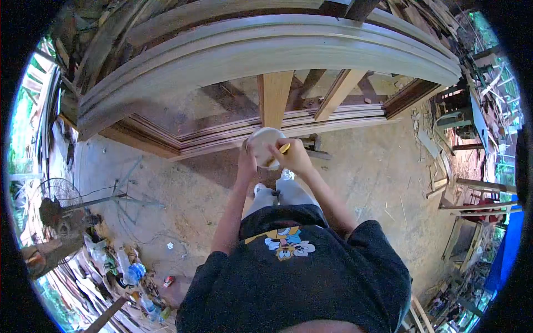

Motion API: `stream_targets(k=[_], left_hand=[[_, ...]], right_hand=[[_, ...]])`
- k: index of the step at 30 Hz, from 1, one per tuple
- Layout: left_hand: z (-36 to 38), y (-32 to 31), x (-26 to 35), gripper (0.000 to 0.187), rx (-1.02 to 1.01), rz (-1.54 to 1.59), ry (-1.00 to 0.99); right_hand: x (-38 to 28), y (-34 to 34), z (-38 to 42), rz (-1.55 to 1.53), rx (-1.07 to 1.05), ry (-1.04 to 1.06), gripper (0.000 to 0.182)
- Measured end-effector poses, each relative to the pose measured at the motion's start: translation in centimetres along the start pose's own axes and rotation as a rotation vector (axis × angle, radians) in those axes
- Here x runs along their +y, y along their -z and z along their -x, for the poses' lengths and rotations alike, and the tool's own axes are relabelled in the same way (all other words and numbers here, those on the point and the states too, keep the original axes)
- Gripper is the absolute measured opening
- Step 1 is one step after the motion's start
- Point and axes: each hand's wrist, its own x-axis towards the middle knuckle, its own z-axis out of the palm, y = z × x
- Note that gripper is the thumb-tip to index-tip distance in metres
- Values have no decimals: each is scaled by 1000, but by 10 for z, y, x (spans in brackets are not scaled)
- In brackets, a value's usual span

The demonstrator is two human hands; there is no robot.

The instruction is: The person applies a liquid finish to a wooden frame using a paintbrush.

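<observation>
In the head view, a round, shallow white container (265,137) is in front of my body, with some brown matter near its lower rim. My left hand (247,160) grips it by the left side. Over its right side, my right hand (295,157) is closed around a small yellow-handled tool (285,148); the tool's working end cannot be made out. Just beyond both hands stands a large wooden frame (272,41) with moulded edges and upright slats (275,97). The container overlaps the frame's lower rail in the view.
A standing fan (51,211) is at the left, near plastic bottles (133,272) and stacked wood strips. Wood offcuts (438,161) lie along the right side. A dark tool-like object (315,145) is on the floor beside the frame. A blue sheet (504,255) hangs far right.
</observation>
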Motion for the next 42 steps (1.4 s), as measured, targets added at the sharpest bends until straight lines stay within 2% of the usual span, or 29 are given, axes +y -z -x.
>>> stream_targets(k=[1, 3, 4, 5, 6, 7, 8, 9, 12, 14, 15, 17, 19, 21, 22, 24, 25, 26, 28, 30, 31, 33, 35, 36, 38, 39, 40, 41, 42], left_hand=[[9, 0, -4, 48, 12, -117, -177], [17, 5, -5, 45, 25, -229, -365], [18, 9, -10, 51, -14, -422, -414], [19, 11, -14, 60, -51, -615, -461], [19, 10, -16, 60, -47, -614, -467], [17, 7, -17, 47, -49, -298, -109], [16, 4, -24, 38, -52, 23, 245], [14, 2, -46, 38, -51, 26, 231], [-1, -9, -155, 37, 3, 13, 166], [-26, -18, -229, 42, 310, -747, -594], [-40, -25, -238, 42, 325, -747, -608], [-49, -37, -240, 45, 86, 525, 163], [-66, -43, -276, 45, 62, 493, 144], [-79, -52, -296, 46, 41, 462, 123], [-83, -55, -294, 46, 76, 451, 202], [-91, -61, -316, 46, 106, 426, 277], [-95, -66, -332, 46, 104, 432, 259], [-98, -71, -343, 46, 108, 439, 239], [-105, -82, -358, 46, 123, 463, 191], [-108, -92, -366, 46, 140, 481, 149], [-109, -93, -369, 46, 143, 479, 143], [-107, -89, -376, 47, 139, 469, 129], [-99, -80, -387, 47, 120, 468, 137], [-94, -73, -391, 47, 108, 474, 141], [-87, -66, -394, 47, 79, 492, 150], [-86, -65, -394, 47, 66, 499, 152], [-87, -65, -389, 47, 53, 499, 151], [-89, -66, -388, 47, 44, 498, 148], [-92, -67, -386, 47, 41, 504, 143]], right_hand=[[1, 3, 3, 4, 4, -5, 23], [2, 12, 1, -211, 94, -71, 20], [-3, 21, -3, -206, 97, -67, 20], [-14, 35, -8, -366, 212, -80, 13], [-16, 41, -17, -529, 327, -90, 8], [-9, 39, -34, -528, 331, -78, 8], [1, 35, -57, -361, 559, 210, 7], [13, 28, -75, -179, 778, 502, 6], [65, -6, -111, -25, 764, 670, 6], [124, -43, -111, 182, 832, 756, 4], [157, -65, -105, 155, 835, 691, 5], [238, -113, -88, 72, 754, 565, 7], [287, -135, -89, 27, 684, 527, 8], [287, -133, -86, -60, 522, 146, 10], [279, -116, -100, 75, 673, 423, 9], [201, -64, -98, 40, 899, 478, 9], [188, -41, -102, 59, 997, 708, 10], [164, -31, -103, -156, 1122, 886, 11], [146, -1, -133, -135, 1125, 1196, 9], [158, -8, -147, -141, 1075, 1212, 8], [167, -14, -154, -150, 1028, 1215, 7], [205, -52, -128, 13, 1038, 954, 7], [266, -94, -106, -68, 947, 766, 7], [298, -116, -92, 19, 950, 641, 9], [368, -167, -69, -67, 736, 326, 8], [405, -188, -71, -63, 729, 312, 8], [440, -208, -72, -39, 604, 263, 8], [456, -218, -69, -18, 480, 215, 8], [441, -213, -69, -17, 475, 209, 8]])
